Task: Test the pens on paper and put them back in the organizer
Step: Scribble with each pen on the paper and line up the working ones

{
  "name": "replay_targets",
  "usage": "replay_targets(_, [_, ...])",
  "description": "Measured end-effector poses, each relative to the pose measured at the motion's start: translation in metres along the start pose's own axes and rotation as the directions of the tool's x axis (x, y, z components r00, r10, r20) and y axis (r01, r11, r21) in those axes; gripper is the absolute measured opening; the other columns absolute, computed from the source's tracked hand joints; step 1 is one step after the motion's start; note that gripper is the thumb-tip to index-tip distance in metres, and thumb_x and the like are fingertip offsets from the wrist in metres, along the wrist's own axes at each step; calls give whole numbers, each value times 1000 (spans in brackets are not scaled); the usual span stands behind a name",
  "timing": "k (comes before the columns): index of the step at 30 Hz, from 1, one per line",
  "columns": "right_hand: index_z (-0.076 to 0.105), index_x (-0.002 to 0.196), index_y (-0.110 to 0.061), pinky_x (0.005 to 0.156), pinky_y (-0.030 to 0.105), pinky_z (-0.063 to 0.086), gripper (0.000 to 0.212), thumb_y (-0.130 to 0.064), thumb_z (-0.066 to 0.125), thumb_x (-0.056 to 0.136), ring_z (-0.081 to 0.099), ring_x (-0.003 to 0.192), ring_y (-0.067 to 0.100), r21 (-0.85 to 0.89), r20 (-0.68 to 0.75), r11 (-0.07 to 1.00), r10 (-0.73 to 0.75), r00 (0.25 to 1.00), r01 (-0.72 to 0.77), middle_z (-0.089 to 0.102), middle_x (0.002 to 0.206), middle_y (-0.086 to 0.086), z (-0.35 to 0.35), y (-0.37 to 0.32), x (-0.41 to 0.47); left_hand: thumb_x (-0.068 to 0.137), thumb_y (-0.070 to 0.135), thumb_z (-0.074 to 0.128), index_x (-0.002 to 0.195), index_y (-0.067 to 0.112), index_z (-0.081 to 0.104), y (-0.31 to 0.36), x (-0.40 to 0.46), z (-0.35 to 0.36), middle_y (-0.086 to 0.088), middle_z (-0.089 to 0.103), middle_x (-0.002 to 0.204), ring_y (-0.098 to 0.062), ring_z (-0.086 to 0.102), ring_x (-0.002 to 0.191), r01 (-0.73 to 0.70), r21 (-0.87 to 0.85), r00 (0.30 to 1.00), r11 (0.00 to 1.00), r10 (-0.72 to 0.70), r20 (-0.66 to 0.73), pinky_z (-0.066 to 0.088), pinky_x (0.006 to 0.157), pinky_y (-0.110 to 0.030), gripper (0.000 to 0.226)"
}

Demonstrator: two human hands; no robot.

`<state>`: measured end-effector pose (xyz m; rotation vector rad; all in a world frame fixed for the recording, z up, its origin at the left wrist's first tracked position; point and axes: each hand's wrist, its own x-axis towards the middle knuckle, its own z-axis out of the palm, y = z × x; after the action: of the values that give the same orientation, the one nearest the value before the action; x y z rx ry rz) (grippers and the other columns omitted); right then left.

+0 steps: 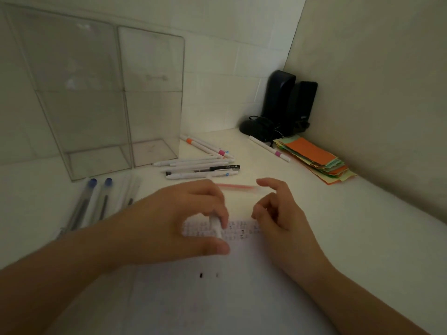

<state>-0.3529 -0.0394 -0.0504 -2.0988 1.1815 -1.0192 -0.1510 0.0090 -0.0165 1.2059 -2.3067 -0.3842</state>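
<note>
White desk (338, 226) meets tiled wall (217, 44); left hand (174, 221) grips pen (216, 224).

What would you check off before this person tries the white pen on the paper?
1. White pen held: ok, the left hand grips it, tip pointing down at the paper.
2. Cap off: cannot tell; the tip is blurred.
3. Right hand free: cannot tell; its fingers are curled, and whether they pinch anything is unclear.
4. Paper has room: ok, bare space lies below the test marks.
5. Organizer ready: ok, the clear compartments stand upright and look empty.
6. Other pens out of the way: ok, the red pen lies beyond the hands.
</note>
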Motion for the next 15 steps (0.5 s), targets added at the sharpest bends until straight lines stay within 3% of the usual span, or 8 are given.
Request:
replay_targets(3, [41, 107, -40, 60, 13, 41, 34, -11, 48, 92, 49, 65, 0, 13, -9, 997, 82, 997, -82, 55, 76, -6, -1, 6, 4, 60, 80, 42, 82, 49, 52, -13, -2, -17, 29, 46, 102, 8, 44, 100, 156, 212, 966, 965, -194, 169, 42, 87, -18, 39])
replay_targets(7, [45, 94, -41, 59, 13, 39, 32, -9, 50, 90, 48, 62, 0, 38, -11, 994, 103, 995, -103, 54, 73, -5, 0, 7, 7, 49, 84, 41, 79, 41, 55, -17, -5, -29, 22, 52, 89, 4, 48, 87, 327, 370, 847, 870, -443, 293, 42, 82, -18, 55])
replay_targets(9, [47, 93, -40, 59, 13, 39, 31, -9, 50, 90, 48, 62, 1, 55, -4, 992, 112, 994, -112, 54, 72, -5, 1, 7, 7, 45, 92, 28, 73, 39, 55, -21, -7, -34, 18, 57, 76, 3, 51, 74, 378, 363, 834, 852, -484, 266, 44, 71, -18, 66])
replay_targets(11, [48, 91, -39, 58, 14, 39, 31, -8, 50, 89, 48, 60, 2, 75, -7, 990, 124, 992, -124, 54, 70, -5, 1, 8, 8, 61, 85, 28, 68, 37, 52, -24, -6, -34, 16, 56, 70, 2, 51, 67, 395, 407, 833, 823, -508, 219, 43, 66, -19, 54])
replay_targets(13, [50, 90, -36, 56, 14, 39, 31, -5, 51, 88, 46, 56, 2, 108, -20, 984, 145, 989, -142, 54, 68, -4, 1, 8, 9, 82, 65, 37, 77, 38, 49, -26, 1, -26, 19, 53, 80, 2, 49, 75, 388, 452, 871, 803, -479, 104, 40, 68, -18, 29])
replay_targets(15, [51, 90, -34, 54, 12, 38, 31, -2, 51, 87, 46, 54, 1, 156, -20, 975, 166, 986, -161, 54, 68, -1, 0, 7, 10, 89, 48, 44, 97, 38, 51, -26, 11, -14, 20, 50, 97, -2, 48, 95, 309, 420, 943, 853, -332, -19, 38, 81, -19, 15])
